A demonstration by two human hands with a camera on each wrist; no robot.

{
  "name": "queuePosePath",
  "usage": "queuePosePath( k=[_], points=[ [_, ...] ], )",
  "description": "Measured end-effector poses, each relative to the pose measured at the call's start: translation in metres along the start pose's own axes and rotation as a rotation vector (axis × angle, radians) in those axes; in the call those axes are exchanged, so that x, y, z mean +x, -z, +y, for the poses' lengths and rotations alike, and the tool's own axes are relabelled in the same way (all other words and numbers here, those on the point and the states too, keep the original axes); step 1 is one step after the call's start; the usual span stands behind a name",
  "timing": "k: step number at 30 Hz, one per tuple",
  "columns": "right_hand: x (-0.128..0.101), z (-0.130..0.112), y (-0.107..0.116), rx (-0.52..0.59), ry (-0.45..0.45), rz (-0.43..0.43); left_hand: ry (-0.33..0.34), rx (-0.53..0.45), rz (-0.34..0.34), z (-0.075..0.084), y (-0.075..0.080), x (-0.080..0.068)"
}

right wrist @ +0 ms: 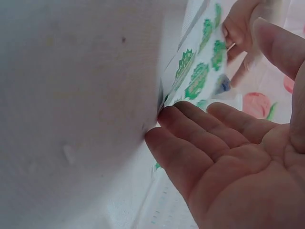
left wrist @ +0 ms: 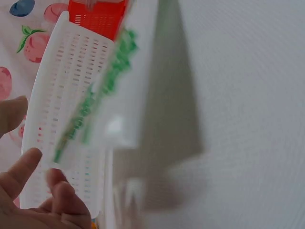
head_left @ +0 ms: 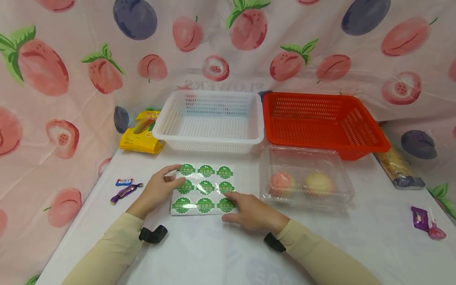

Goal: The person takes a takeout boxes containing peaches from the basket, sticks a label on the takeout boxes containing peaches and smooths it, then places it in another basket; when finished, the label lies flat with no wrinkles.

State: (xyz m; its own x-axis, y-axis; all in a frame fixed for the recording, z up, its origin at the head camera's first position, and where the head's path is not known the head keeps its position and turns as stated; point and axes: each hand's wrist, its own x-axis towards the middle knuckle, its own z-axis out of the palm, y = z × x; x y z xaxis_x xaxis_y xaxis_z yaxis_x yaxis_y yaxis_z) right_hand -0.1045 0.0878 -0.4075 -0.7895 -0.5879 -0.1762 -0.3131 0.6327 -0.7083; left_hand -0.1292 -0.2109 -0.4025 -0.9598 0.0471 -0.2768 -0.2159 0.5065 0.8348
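Two hands touch one sheet of nine stickers.

Long beige sleeves, black strap at each wrist

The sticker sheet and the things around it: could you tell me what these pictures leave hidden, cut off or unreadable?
- Sticker sheet: print on the green labels too small in the head view, blurred in the left wrist view.
- Left hand: cut off by the left wrist view's edge; its fingers curl at the sheet's edge.
- Two round fruits: hazed by the clear lidded box; kind uncertain.
- Yellow packet: partly hidden behind the white basket.
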Motion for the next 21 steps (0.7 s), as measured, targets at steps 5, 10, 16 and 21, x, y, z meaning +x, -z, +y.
queuePosePath(
  k=[5, 10, 16, 21],
  points=[
    [0.000, 0.000, 0.000, 0.008, -0.002, 0.000, -0.099, -0.017, -0.020, -0.001, -0.002, 0.001],
    [-0.001, -0.002, 0.002, 0.023, -0.017, -0.013, -0.163, -0.019, -0.086, -0.002, -0.009, 0.003],
    [-0.011, -0.011, 0.008, 0.007, 0.042, -0.001, -0.149, -0.005, -0.037, 0.004, -0.010, -0.001],
    [-0.023, -0.023, 0.028, -0.028, 0.153, 0.165, -0.187, -0.028, -0.015, 0.015, -0.007, -0.007]
  ],
)
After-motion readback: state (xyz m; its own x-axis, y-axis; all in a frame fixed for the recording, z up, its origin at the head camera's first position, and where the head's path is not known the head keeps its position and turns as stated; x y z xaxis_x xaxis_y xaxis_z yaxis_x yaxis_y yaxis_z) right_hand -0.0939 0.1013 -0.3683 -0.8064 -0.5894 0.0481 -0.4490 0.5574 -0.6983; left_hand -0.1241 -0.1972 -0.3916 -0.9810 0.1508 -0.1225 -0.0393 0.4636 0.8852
